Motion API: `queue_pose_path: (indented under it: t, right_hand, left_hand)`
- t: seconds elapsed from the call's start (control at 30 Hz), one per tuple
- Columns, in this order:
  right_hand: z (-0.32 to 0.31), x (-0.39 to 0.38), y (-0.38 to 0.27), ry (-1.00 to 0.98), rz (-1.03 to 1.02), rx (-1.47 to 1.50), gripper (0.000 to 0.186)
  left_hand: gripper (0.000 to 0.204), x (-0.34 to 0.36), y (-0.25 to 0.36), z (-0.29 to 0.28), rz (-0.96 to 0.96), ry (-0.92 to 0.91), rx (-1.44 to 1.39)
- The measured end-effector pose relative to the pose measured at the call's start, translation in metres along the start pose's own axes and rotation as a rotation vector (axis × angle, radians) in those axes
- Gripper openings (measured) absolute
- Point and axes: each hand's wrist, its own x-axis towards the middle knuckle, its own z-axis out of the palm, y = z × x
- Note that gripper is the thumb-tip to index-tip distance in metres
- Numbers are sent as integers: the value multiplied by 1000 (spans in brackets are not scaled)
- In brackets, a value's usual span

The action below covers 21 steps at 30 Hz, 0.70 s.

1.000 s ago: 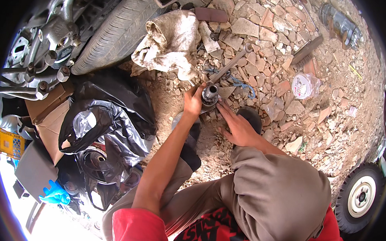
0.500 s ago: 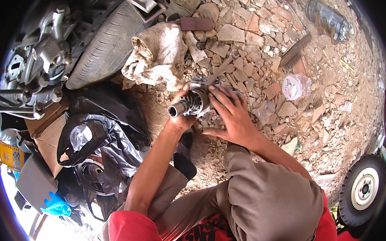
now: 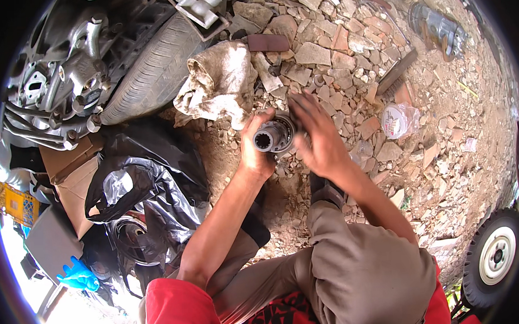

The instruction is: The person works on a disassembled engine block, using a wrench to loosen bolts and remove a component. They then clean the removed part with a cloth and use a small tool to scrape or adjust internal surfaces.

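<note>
My left hand is wrapped round a greasy metal shaft assembly, holding it from its left side. The shaft's round end, with a toothed hole, points up toward me, and a ring like a bearing surrounds it lower down. At the right of the part is my right hand, fingers stretched out and slightly smeared by motion. Its thumb lies close to the ring; whether it touches I cannot tell. The lower end of the assembly is hidden. A dirty cream rag lies just beyond my left hand.
Broken stone and tile rubble covers the ground. Black plastic bags, a tyre and metal engine parts crowd the left. On the right lie a brush, a plastic-wrapped white tub and a cylindrical metal part.
The shaft assembly has tipped more upright, its toothed end moving right. My right hand has left its top, shifting right with fingers turned forward. The long rod beyond it is now hidden from view.
</note>
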Motion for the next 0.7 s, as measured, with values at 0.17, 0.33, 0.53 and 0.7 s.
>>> queue_pose_path:
  t: [0.17, 0.33, 0.53, 0.7]
  right_hand:
    - [-31, 23, 25, 147, 150, 696, 69]
    - [-67, 38, 2, 459, 263, 722, 21]
    - [-132, 59, -86, 515, -105, 640, 58]
    - [-185, 78, -149, 252, -166, 534, 58]
  left_hand:
    - [37, -7, 19, 15, 52, -114, -17]
    - [35, -14, 40, 44, 120, -204, -43]
    - [52, -28, 51, 88, 100, -525, -467]
    - [45, -60, 70, 111, 246, -691, -534]
